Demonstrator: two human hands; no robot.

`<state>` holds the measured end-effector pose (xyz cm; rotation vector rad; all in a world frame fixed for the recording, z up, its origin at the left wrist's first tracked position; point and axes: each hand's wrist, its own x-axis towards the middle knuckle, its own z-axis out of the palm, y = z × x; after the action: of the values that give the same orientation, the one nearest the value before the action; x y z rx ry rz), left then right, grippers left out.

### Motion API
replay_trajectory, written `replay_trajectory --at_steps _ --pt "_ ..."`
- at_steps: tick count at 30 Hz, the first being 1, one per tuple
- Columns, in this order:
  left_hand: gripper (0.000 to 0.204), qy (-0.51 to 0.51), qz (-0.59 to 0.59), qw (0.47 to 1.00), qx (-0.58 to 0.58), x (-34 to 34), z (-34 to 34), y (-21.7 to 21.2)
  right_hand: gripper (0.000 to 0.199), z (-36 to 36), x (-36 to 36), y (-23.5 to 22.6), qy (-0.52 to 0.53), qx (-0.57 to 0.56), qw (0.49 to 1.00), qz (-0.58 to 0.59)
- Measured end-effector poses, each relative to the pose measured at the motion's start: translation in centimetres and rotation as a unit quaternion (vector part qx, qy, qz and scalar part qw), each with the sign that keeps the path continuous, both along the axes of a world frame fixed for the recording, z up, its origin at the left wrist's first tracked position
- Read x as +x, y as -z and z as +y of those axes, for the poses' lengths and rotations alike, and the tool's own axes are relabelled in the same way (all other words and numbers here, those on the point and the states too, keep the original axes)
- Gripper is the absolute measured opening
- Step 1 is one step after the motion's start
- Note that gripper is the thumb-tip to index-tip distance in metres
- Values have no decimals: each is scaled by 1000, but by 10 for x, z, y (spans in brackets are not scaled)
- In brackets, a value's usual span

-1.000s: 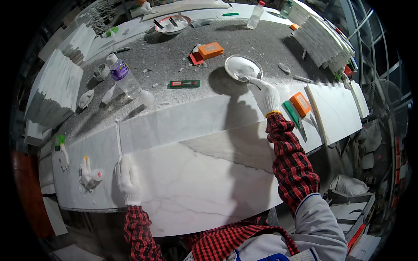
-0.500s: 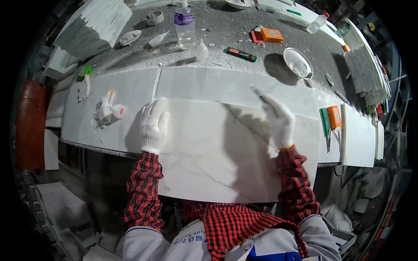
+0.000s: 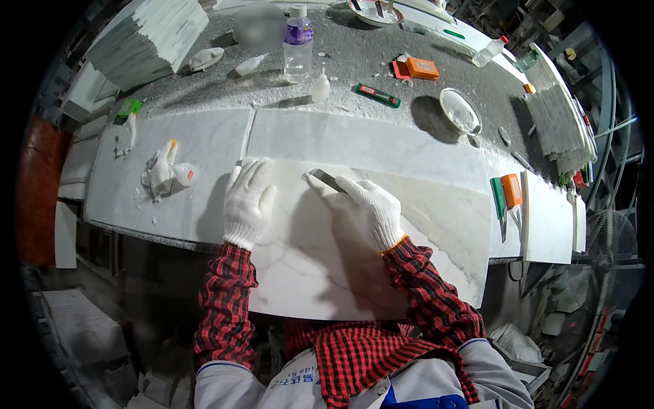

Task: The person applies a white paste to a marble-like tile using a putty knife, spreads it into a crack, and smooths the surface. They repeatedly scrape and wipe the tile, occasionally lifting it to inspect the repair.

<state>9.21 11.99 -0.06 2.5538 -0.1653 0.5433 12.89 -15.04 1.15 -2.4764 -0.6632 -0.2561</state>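
A white marble slab (image 3: 293, 266) with grey and tan veins lies in front of me, its near edge jutting past the bench toward my body. My left hand (image 3: 250, 202), in a white knit glove, rests with fingers stretched out over the slab's far left corner. In my gloved right hand (image 3: 371, 208) a thin dark metal blade (image 3: 325, 179) is gripped, pointing left with its tip at the slab's surface near the far edge. Beyond the far edge lies another pale slab (image 3: 368, 140). The palm side of my right hand is hidden.
At left lie a crumpled white glove (image 3: 161, 172) and a small white bottle (image 3: 184, 174). Farther back are a purple-labelled bottle (image 3: 298, 51), a green utility knife (image 3: 377, 95), an orange box (image 3: 422, 68) and a bowl (image 3: 460, 111). Stacked slabs (image 3: 139, 44) stand at left.
My right hand has swept left with the blade, from the slab's right side to near its far left part. My left hand stays at the corner, its fingers slightly more spread.
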Motion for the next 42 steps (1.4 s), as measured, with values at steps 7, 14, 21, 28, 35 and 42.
replay_trajectory --at_steps 7,14,21,28,35,42 --pt "47 12 -38 998 57 4 -3 7 39 8 -9 -38 -25 75 997 -21" --pt "55 52 -3 995 85 5 -6 -7 43 -17 21 0 -11 -39 999 -9" --pt "69 73 44 985 148 30 -46 0 28 -99 39 -21 83 214 973 12" --pt "70 115 55 981 146 32 -51 -9 28 -181 96 -17 228 226 947 -23" --pt "68 131 38 979 152 42 -56 -5 23 -225 145 -58 313 -84 940 -106" --pt "67 124 40 984 120 34 -56 -4 27 -162 61 -26 235 217 938 134"
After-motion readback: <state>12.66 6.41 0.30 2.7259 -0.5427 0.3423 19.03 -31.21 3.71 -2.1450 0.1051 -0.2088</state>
